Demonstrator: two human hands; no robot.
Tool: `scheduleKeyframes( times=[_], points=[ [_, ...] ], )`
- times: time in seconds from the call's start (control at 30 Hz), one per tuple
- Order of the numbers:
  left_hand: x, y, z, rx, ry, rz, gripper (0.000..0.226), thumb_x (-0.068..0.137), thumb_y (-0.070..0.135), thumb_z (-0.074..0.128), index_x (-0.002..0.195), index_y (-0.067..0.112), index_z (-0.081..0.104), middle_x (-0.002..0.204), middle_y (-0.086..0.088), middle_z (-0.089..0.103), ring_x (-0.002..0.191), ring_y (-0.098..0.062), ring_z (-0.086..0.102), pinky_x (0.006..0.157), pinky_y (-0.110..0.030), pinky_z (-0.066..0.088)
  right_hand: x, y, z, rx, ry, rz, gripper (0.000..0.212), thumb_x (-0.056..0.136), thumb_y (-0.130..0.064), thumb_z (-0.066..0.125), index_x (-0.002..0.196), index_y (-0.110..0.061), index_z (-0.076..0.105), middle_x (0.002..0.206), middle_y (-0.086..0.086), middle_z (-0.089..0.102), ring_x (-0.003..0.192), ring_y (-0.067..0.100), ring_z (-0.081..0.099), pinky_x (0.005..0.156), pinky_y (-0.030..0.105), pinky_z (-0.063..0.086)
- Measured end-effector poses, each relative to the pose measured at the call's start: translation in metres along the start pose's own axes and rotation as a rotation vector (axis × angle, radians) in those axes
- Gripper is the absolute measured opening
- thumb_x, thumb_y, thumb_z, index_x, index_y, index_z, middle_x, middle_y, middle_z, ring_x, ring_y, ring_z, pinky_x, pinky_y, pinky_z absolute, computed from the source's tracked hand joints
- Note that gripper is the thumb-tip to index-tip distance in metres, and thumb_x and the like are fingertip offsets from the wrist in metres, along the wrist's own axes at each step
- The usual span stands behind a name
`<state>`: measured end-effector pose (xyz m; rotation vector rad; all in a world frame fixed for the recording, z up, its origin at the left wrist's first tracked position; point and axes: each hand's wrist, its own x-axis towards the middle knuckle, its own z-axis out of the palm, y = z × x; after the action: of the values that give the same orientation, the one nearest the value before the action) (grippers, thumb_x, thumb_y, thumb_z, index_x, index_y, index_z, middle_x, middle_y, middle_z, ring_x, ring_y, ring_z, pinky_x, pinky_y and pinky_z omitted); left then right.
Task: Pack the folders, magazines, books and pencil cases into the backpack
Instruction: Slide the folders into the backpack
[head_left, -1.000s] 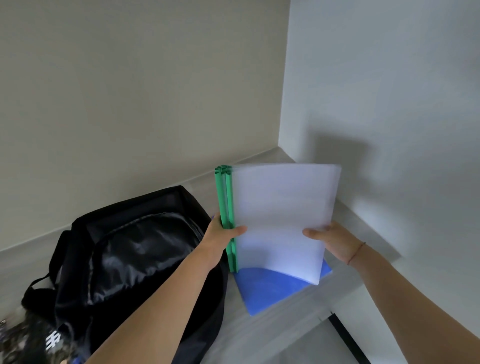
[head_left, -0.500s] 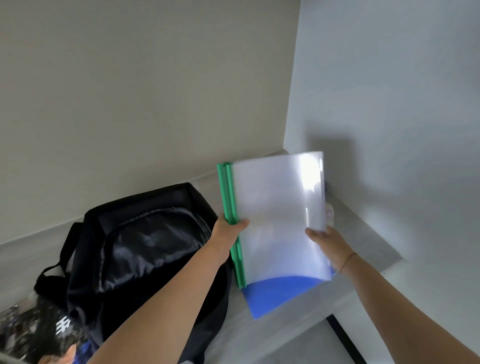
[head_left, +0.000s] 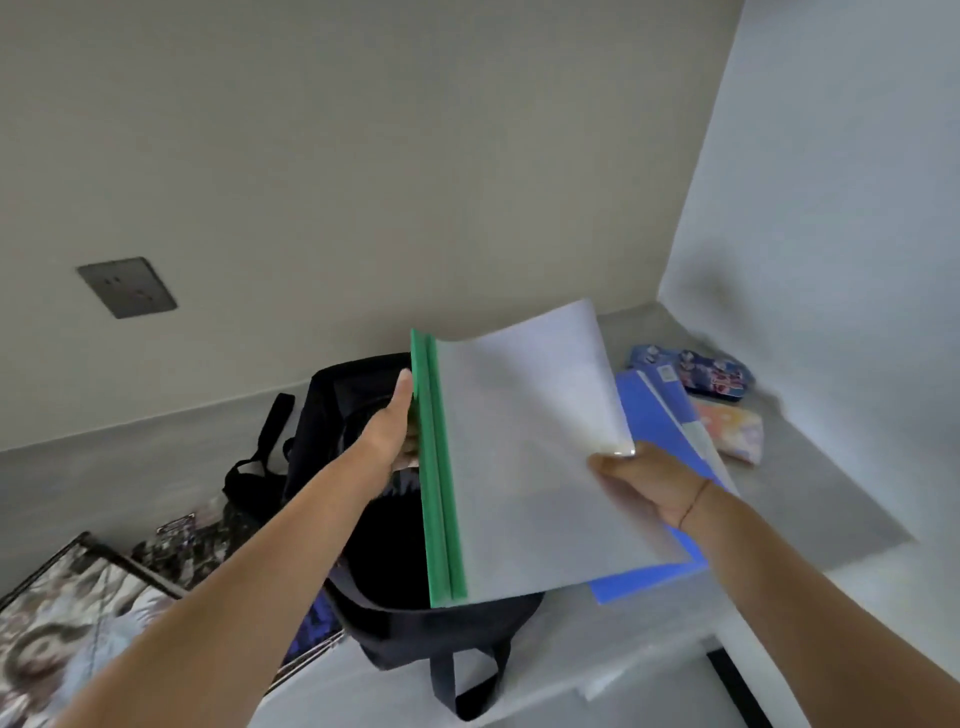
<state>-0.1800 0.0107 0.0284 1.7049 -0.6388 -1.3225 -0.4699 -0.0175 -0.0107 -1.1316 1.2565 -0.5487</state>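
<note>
I hold a stack of translucent white folders with green spines (head_left: 530, 457) tilted over the open black backpack (head_left: 337, 415). My right hand (head_left: 649, 483) grips the stack's right edge. My left hand (head_left: 387, 426) lies against the green spine with the thumb along it. Its fingers are hidden behind the stack, above the backpack's opening, so its grip cannot be made out. A blue folder (head_left: 654, 415) lies on the grey counter under the stack. Two pencil cases, one dark blue (head_left: 711, 371) and one orange-patterned (head_left: 732, 431), lie by the right wall.
Magazines (head_left: 78, 613) lie on the counter at the lower left, beside the backpack. A wall socket (head_left: 127, 287) is on the back wall. The counter (head_left: 810, 483) ends in a corner on the right, and its front edge runs below the backpack.
The folder stack moved left and tipped from upright toward flat, over the backpack's opening. My left thumb came off the front of the spine. The view dropped, showing pencil cases and magazines.
</note>
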Motion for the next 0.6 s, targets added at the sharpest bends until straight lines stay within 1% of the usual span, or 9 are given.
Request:
scheduleKeyframes(
  times=[0.07, 0.1, 0.17, 0.2, 0.27, 0.33, 0.43, 0.53, 0.6],
  points=[
    [0.004, -0.023, -0.034, 0.120, 0.085, 0.027, 0.064, 0.096, 0.057, 0.027, 0.100, 0.006, 0.066, 0.085, -0.008, 0.068, 0.077, -0.022, 0.062, 0.070, -0.033, 0.051, -0.010, 0.024, 0.027, -0.024, -0.026, 0.080, 0.012, 0.088, -0.012, 0.062, 0.094, -0.004, 0.068, 0.081, 0.013, 0.068, 0.064, 0.020, 0.062, 0.070, 0.033, 0.051],
    [0.006, -0.037, -0.050, 0.278, 0.143, 0.077, 0.058, 0.099, 0.050, 0.028, 0.107, 0.006, 0.065, 0.091, -0.009, 0.068, 0.084, -0.023, 0.061, 0.076, -0.035, 0.049, -0.016, 0.037, 0.037, -0.046, -0.031, 0.118, 0.010, 0.087, -0.012, 0.063, 0.090, -0.005, 0.068, 0.077, 0.012, 0.069, 0.061, 0.019, 0.062, 0.067, 0.030, 0.049],
    [0.015, -0.065, -0.082, 0.785, 0.223, 0.281, 0.037, 0.098, 0.037, 0.040, 0.122, 0.016, 0.058, 0.120, -0.007, 0.062, 0.111, -0.025, 0.054, 0.096, -0.040, 0.043, -0.030, 0.063, 0.051, -0.056, -0.028, 0.195, 0.007, 0.088, -0.010, 0.062, 0.088, -0.005, 0.068, 0.074, 0.010, 0.070, 0.060, 0.019, 0.063, 0.067, 0.029, 0.049],
    [0.019, -0.076, -0.093, 1.048, 0.201, 0.403, 0.037, 0.094, 0.033, 0.048, 0.130, 0.021, 0.051, 0.135, -0.004, 0.053, 0.126, -0.024, 0.045, 0.107, -0.040, 0.035, -0.036, 0.073, 0.055, -0.053, -0.024, 0.223, 0.009, 0.088, -0.008, 0.061, 0.092, -0.003, 0.068, 0.079, 0.014, 0.069, 0.065, 0.023, 0.062, 0.071, 0.032, 0.048],
    [0.026, -0.095, -0.102, 1.453, 0.050, 0.565, 0.067, 0.088, 0.037, 0.059, 0.146, 0.022, 0.029, 0.155, -0.002, 0.026, 0.145, -0.022, 0.018, 0.120, -0.038, 0.012, -0.048, 0.089, 0.056, -0.048, -0.002, 0.256, 0.013, 0.087, -0.003, 0.060, 0.098, 0.002, 0.066, 0.087, 0.021, 0.064, 0.075, 0.028, 0.059, 0.076, 0.036, 0.044],
    [0.033, -0.106, -0.099, 1.701, -0.011, 0.645, 0.094, 0.083, 0.047, 0.062, 0.152, 0.019, 0.005, 0.161, -0.004, 0.003, 0.149, -0.023, -0.002, 0.121, -0.041, -0.003, -0.057, 0.100, 0.053, -0.061, 0.017, 0.273, 0.012, 0.085, -0.003, 0.063, 0.095, 0.003, 0.066, 0.085, 0.021, 0.063, 0.078, 0.029, 0.057, 0.074, 0.035, 0.042],
    [0.043, -0.119, -0.092, 1.839, 0.005, 0.668, 0.105, 0.082, 0.051, 0.062, 0.151, 0.019, -0.011, 0.160, -0.008, -0.011, 0.148, -0.027, -0.010, 0.120, -0.048, -0.007, -0.066, 0.114, 0.049, -0.079, 0.013, 0.337, 0.025, 0.081, -0.013, 0.069, 0.096, 0.006, 0.066, 0.081, 0.018, 0.064, 0.075, 0.028, 0.058, 0.069, 0.033, 0.044],
    [0.054, -0.126, -0.090, 1.779, 0.080, 0.647, 0.097, 0.087, 0.052, 0.054, 0.151, 0.018, -0.011, 0.161, -0.009, -0.007, 0.148, -0.029, -0.007, 0.120, -0.050, -0.004, -0.073, 0.122, 0.048, -0.067, 0.002, 0.363, 0.020, 0.087, -0.011, 0.064, 0.100, 0.004, 0.067, 0.079, 0.018, 0.069, 0.065, 0.026, 0.063, 0.060, 0.028, 0.049],
    [0.062, -0.128, -0.090, 1.758, 0.095, 0.636, 0.091, 0.089, 0.051, 0.050, 0.151, 0.017, -0.007, 0.161, -0.009, -0.003, 0.149, -0.030, -0.003, 0.120, -0.050, 0.001, -0.076, 0.125, 0.050, -0.044, -0.003, 0.371, 0.018, 0.088, -0.009, 0.061, 0.101, 0.002, 0.068, 0.086, 0.022, 0.072, 0.067, 0.027, 0.066, 0.060, 0.028, 0.052]
  ],
)
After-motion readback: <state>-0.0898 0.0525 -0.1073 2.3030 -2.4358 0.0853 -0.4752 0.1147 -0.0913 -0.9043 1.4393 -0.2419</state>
